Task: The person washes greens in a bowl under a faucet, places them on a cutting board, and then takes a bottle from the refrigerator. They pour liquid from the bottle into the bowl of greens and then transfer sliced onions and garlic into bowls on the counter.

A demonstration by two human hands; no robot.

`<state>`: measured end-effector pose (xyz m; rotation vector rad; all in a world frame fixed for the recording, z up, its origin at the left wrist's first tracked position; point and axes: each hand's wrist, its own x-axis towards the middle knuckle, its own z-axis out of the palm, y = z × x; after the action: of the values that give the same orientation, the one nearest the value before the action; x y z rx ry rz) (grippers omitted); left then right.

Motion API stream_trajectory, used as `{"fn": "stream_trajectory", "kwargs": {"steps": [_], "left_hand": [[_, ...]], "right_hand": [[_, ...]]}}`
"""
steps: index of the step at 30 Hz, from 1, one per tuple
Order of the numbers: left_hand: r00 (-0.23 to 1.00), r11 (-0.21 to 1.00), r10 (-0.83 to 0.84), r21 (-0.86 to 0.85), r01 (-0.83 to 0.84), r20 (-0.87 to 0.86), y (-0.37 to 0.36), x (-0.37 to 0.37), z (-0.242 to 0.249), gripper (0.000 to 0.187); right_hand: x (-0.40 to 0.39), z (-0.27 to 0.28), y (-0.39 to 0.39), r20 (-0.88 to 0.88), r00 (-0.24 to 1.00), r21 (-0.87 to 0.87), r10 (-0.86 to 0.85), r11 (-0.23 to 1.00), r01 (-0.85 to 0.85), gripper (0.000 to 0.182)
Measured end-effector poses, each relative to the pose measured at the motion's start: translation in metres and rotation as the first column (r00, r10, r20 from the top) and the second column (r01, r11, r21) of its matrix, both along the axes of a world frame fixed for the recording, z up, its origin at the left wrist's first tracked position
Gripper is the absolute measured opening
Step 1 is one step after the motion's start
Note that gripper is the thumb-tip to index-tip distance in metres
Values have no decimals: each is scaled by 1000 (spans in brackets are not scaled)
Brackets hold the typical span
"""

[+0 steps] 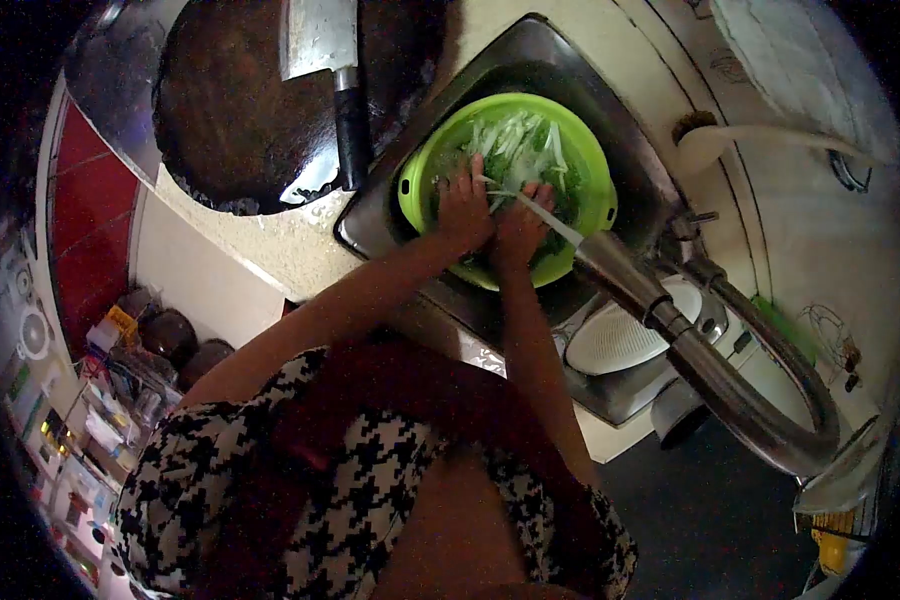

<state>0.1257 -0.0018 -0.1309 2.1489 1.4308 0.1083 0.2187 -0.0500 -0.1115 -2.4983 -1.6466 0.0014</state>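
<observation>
A lime-green basin (597,160) stands in the sink (545,50), holding water and cut leafy vegetables (518,140) with pale, thin stalks. My left hand (465,212) reaches over the near rim, its fingers stretched out and apart against the vegetables. Close beside it, my right hand (522,225) is also in the basin, fingers extended on the greens, with the fingertips partly hidden. Water runs from the faucet (625,275) in a thin stream that falls between and over the hands.
A cleaver (346,110) lies on a round dark chopping board (230,110) left of the sink. A white ribbed colander (625,335) sits in the second sink bowl, below the curved faucet hose (760,400). A ladle-like utensil (720,140) is at the right.
</observation>
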Motion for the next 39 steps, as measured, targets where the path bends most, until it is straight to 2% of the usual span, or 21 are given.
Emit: {"fn": "stream_trajectory", "kwargs": {"steps": [3, 4, 5, 7, 10, 12, 13, 15, 16, 18, 19, 21, 22, 25, 28, 29, 31, 34, 35, 38, 39], "left_hand": [[997, 967, -46, 248, 61, -66, 7, 5, -11, 85], [995, 940, -53, 331, 80, -89, 6, 5, -12, 85], [991, 970, -85, 220, 106, -103, 10, 4, -5, 86], [981, 989, -151, -6, 151, -125, 24, -2, 15, 89], [997, 917, 8, -397, 22, 72, 44, -10, 35, 87], [991, 967, 91, -246, -64, 100, 47, -19, 35, 91], [984, 980, 130, -169, -108, 119, 46, -22, 36, 93], [994, 909, 107, -403, -110, -31, 38, -15, 43, 93], [991, 853, 82, -508, -123, -102, 35, -12, 45, 93], [993, 804, 115, -583, -114, -36, 30, -13, 14, 97], [991, 779, 130, -618, -104, -2, 32, -12, 11, 99], [897, 520, 433, -838, -164, 93, 32, -13, 21, 104], [813, 364, 575, -919, -151, 94, 32, -16, 35, 107], [778, 185, 575, -967, 176, 252, 49, -24, 89, 78], [669, -200, 738, -917, 345, 91, 36, -21, 52, 49], [661, -160, 744, -933, 321, 100, 34, -22, 59, 47], [645, -75, 755, -960, 271, 123, 26, -26, 74, 41], [669, -179, 743, -954, 241, 30, 22, -36, 97, 37], [679, -146, 731, -957, 251, 67, 21, -38, 106, 37], [709, -43, 685, -962, 271, 169, 22, -46, 135, 39], [719, -8, 666, -962, 272, 198, 21, -48, 138, 40]], "right_hand": [[1, 27, 4, -166, 985, -366, 39, 925, -98, 54], [2, 44, 13, -237, 971, -442, -33, 894, -77, 55], [3, 66, 26, -300, 948, -513, -109, 856, -64, 56], [5, 68, 26, -404, 903, -443, -147, 895, -53, 60], [23, 45, 7, -394, 919, -118, -31, 993, -17, 67], [33, 43, -3, -221, 975, -71, -9, 997, -7, 72], [36, 43, -6, -244, 969, -24, -38, 999, 33, 76], [42, 39, 0, -292, 952, 78, -89, 990, 116, 85], [41, 30, 1, -338, 929, -6, -150, 988, 157, 90], [30, 8, 1, -408, 870, -170, -275, 960, 223, 102], [24, 6, 2, -533, 798, -70, -281, 955, 290, 106], [31, 26, 14, -738, 384, -463, -554, 831, 309, 102], [30, 38, 18, -728, 138, -635, -672, 736, 233, 100], [28, 24, 6, -806, -283, -586, -520, 765, 266, 70], [26, 29, -16, -785, -564, -500, -256, 799, 334, 48], [26, 38, -22, -765, -624, -465, -159, 806, 366, 42], [27, 54, -27, -780, -616, -418, -115, 828, 375, 36], [23, 83, -45, -823, -568, -317, -7, 836, 449, 31], [22, 92, -47, -838, -545, -276, 37, 832, 481, 30], [29, 102, -44, -823, -562, -401, -77, 780, 480, 32], [43, 60, -64, -828, -553, -383, -93, 814, 436, 41]]}}
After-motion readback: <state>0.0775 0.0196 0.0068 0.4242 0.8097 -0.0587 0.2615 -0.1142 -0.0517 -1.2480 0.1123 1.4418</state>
